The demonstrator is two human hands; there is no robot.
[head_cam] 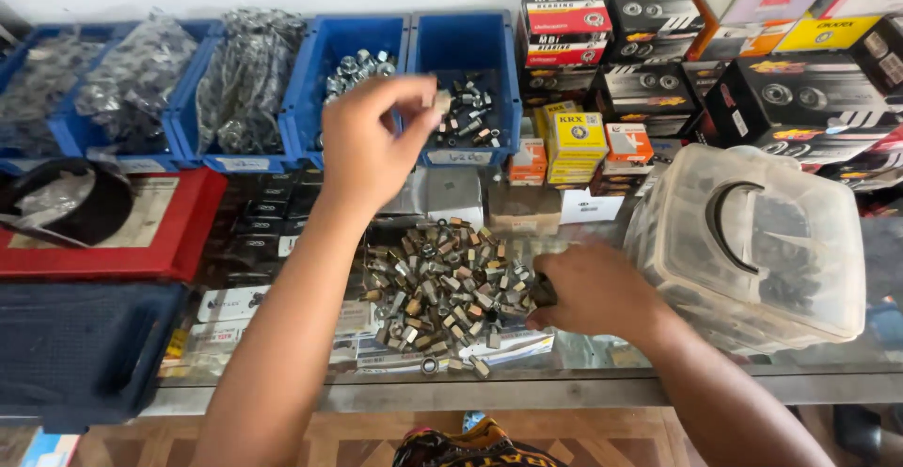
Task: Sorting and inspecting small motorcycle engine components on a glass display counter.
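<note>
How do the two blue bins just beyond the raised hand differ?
The bin on the left holds rounded, shiny silver parts heaped at its back; the bin on the right holds small blocky parts, darker and mixed, spread over its floor. The left hand hangs in front of the gap between them, its fingertips nearer the right one. Both are blue, open-topped, side by side.
</note>
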